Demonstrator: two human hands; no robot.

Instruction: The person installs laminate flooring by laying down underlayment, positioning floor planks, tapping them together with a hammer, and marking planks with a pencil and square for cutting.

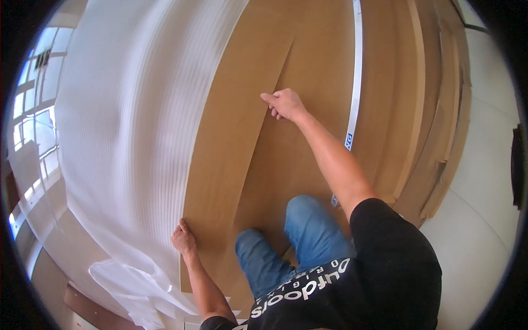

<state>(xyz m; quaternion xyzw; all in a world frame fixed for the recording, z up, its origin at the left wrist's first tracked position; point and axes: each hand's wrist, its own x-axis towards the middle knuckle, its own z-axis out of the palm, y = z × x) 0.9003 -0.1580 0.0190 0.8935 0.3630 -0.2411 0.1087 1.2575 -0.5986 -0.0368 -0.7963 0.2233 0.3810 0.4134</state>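
Observation:
A long brown cardboard sheet [220,148] runs away from me, its right edge lifted slightly over more cardboard [313,154]. At that raised edge, my right hand [285,104] is closed in a pinch on the sheet, thumb toward the left. Nearer to me, my left hand [183,238] grips the sheet's left edge, with its fingers partly hidden. White ribbed foam wrap [148,121] spreads along the left side, bordering the sheet.
White tape [356,66] with blue print runs down the cardboard to the right. Folded cardboard edges [440,132] stand beyond it, beside a pale tiled floor [473,203]. My jeans-clad knees [313,225] rest on the cardboard. Crumpled white wrap [126,280] lies at the lower left.

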